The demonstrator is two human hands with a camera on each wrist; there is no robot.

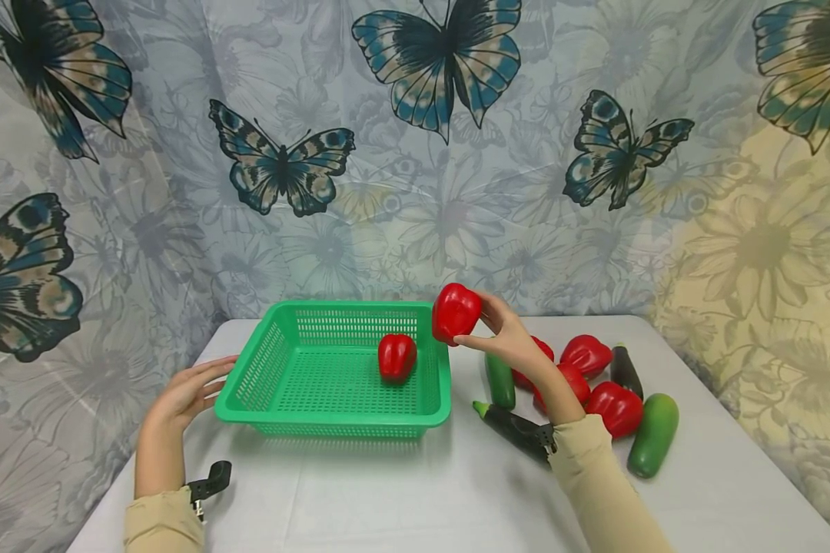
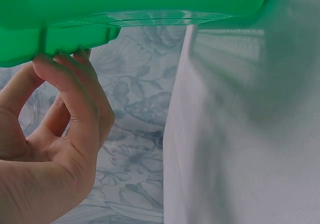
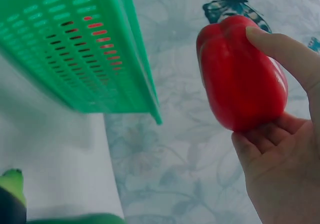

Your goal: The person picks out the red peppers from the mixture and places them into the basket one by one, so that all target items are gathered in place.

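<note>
My right hand (image 1: 505, 334) holds a red bell pepper (image 1: 456, 313) in the air by the basket's right rim, thumb on one side and fingers on the other. In the right wrist view that pepper (image 3: 242, 76) is beside the basket wall, apart from it. Another red bell pepper (image 1: 396, 358) lies inside the green plastic basket (image 1: 332, 420), toward its right side. At the basket's left end is my left hand (image 1: 187, 390), its fingers stretched to the rim. The left wrist view shows these fingertips (image 2: 45, 61) right at the rim's edge, with the hand outside the basket.
Right of the basket lie several red bell peppers (image 1: 614, 409), a green cucumber (image 1: 500, 380) and a dark eggplant (image 1: 515, 432) with a green tip. Farther right are another dark eggplant (image 1: 625, 372) and a thick green cucumber (image 1: 653, 435). A butterfly-print cloth (image 1: 456, 223) hangs behind the white table (image 1: 346, 499).
</note>
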